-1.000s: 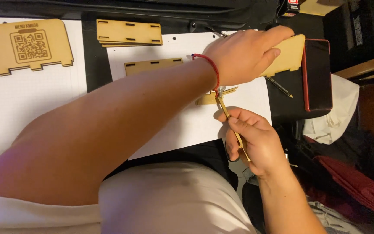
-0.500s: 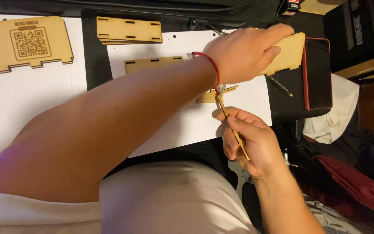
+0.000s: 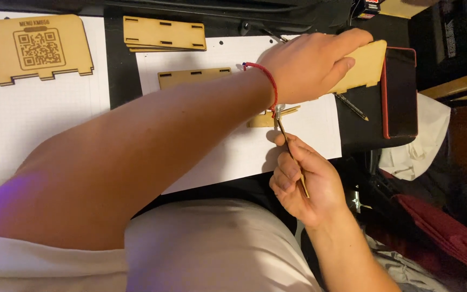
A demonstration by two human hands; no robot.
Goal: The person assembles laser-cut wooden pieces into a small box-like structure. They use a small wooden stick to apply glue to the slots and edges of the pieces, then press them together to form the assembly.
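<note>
**Both hands on the wooden piece and the thin tool**

We see the left hand (image 3: 312,67) reach across the body, its arm crossing the lower white sheet (image 3: 233,146). Its fingers are closed over a light wooden panel (image 3: 364,66), which it holds tilted above the right end of the sheet, just beside a dark case with a red rim (image 3: 401,92). A red string bracelet (image 3: 266,81) circles that wrist.

The right hand (image 3: 304,181) sits nearer the body, at the sheet's lower edge. Its fingers are clamped together around a thin brass-coloured tool (image 3: 290,151), held like a pen. The tool's metal tip points up toward the left wrist and meets a small wooden piece (image 3: 268,118) lying on the sheet; we cannot tell whether tip and piece touch.

Elsewhere on the dark counter (image 3: 117,65) we see a slotted wooden strip (image 3: 193,77) on the same sheet, a stack of slotted wooden panels (image 3: 163,35) above it, and a large wooden plaque with an engraved square code (image 3: 36,48) on a second white sheet (image 3: 28,130) to the left. A pen (image 3: 351,106) lies below the held panel. A crumpled white cloth (image 3: 414,148) lies beyond the case.
</note>
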